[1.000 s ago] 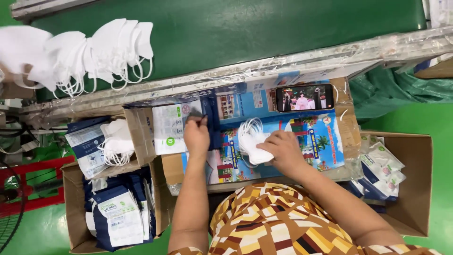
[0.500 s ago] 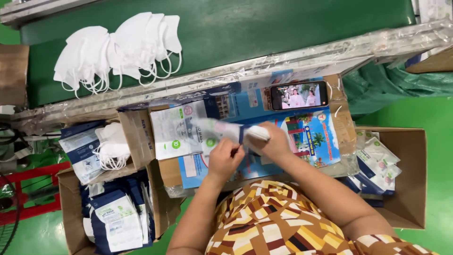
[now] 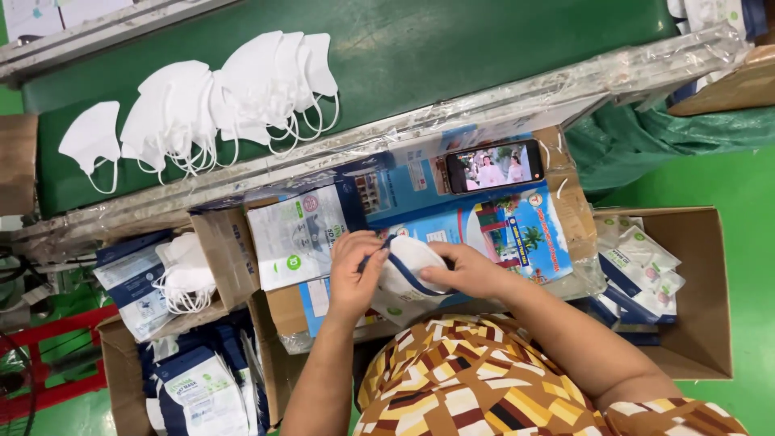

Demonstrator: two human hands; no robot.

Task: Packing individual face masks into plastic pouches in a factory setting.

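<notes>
Since a moment ago our left hand point(image 3: 353, 273) has closed in beside our right hand point(image 3: 467, 270), both now clamped on the white-and-blue plastic mask pouch point(image 3: 404, 278), six o'clock of the black smartphone point(image 3: 494, 167).

White masks point(image 3: 234, 93) on green belt point(image 3: 452, 48) — phone point(image 3: 494, 167), carton of packets point(image 3: 686, 323).
</notes>
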